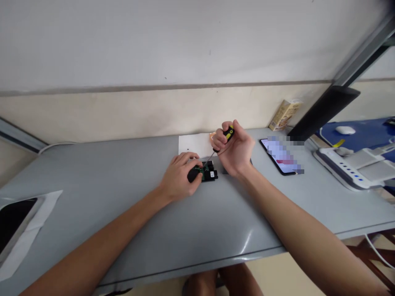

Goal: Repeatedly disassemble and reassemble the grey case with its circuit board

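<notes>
A small black device with a green circuit board (210, 174) lies on the grey table (123, 172). My left hand (180, 174) grips its left side, fingers above and thumb below. My right hand (233, 144) is wrapped round the black and yellow handle of a screwdriver (228, 133). The thin shaft slants down to the left, and its tip is at the board near my left fingers. Whether the tip touches a screw is too small to tell.
White paper (193, 144) lies behind the device, and a dark flat object (227, 167) is partly hidden by my right wrist. To the right are a lit phone (279, 156), a carton (285, 115), a black post (324, 113) and a white stand (354, 168). A dark-screened tablet (15, 218) lies at left.
</notes>
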The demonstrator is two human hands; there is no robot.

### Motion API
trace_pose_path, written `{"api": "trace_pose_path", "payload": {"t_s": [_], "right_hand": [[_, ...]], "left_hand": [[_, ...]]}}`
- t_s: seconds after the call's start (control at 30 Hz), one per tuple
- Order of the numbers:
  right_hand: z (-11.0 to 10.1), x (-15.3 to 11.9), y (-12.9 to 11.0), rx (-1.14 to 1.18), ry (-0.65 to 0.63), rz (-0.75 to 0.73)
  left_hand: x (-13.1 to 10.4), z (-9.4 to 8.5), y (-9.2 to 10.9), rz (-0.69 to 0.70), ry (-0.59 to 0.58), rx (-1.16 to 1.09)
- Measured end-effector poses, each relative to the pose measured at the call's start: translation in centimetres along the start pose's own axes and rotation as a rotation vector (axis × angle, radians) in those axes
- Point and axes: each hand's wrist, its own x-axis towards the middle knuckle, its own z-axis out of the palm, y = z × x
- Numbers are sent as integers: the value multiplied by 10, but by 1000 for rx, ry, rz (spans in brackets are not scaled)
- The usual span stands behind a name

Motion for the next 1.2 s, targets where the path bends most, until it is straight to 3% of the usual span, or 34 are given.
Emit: {"api": "trace_pose_path", "payload": {"t_s": [0.23,0.4,0.47,0.57,0.67,0.83,0.93,1.03,1.2], "right_hand": [[-10,7,-4,90,16,8],[-29,19,-13,288,86,-11],[-38,24,-15,341,109,-11],[-46,28,-17,397,153,-7],[-49,30,-16,426,182,4],[-52,31,-16,428,171,-1],[-50,32,-18,411,143,-8],[-44,29,-21,325,77,-12],[-20,14,-22,151,-63,-46]], "left_hand": [[0,3,-3,-30,73,-24],[6,-11,-4,-94,146,14],[16,-18,-7,-140,133,49],[42,-22,-17,-158,15,57],[74,-13,-28,-70,-131,52],[103,5,-31,-63,-135,203],[94,2,-24,-53,-92,187],[67,-10,-20,-9,-14,143],[21,-18,-34,-55,-24,90]]}}
